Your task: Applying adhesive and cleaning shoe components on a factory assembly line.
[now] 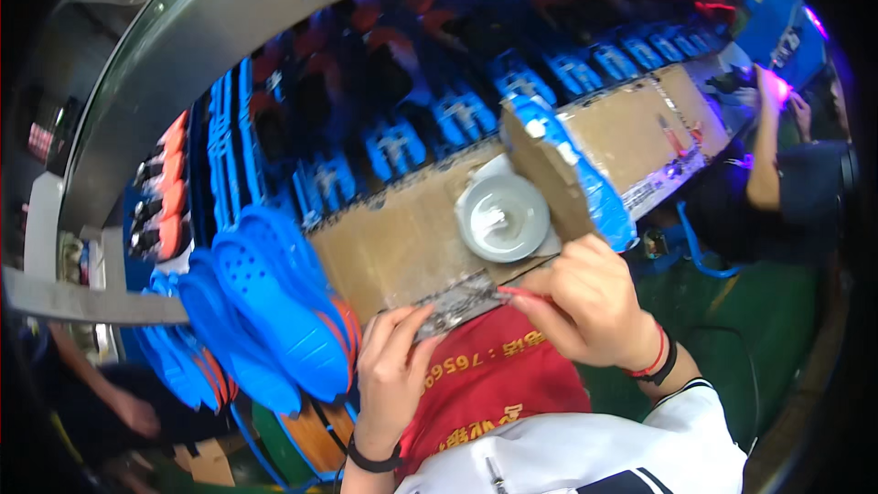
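Observation:
My right hand (590, 302) is closed in a pinch around a thin red stick (519, 293), whose far end lies over the bench's front edge. What sits at the stick's tip is too small to make out. My left hand (393, 375) is by the stained, speckled front strip (462, 305) of the bench, thumb and fingers apart, with nothing visible between them. Just beyond both hands, a pale round bowl (529, 242) with a little clear liquid stands on the cardboard-covered bench (384, 252). A cardboard piece with a blue edge (553, 160) rises at the bowl's right.
Blue clogs with orange soles (274, 297) stand stacked at the left. Behind the bench runs a row of blue shoe holders (398, 148) under a metal frame (219, 23). Another person's arm (766, 151) is at the far right; another person's hand (137, 413) is at lower left.

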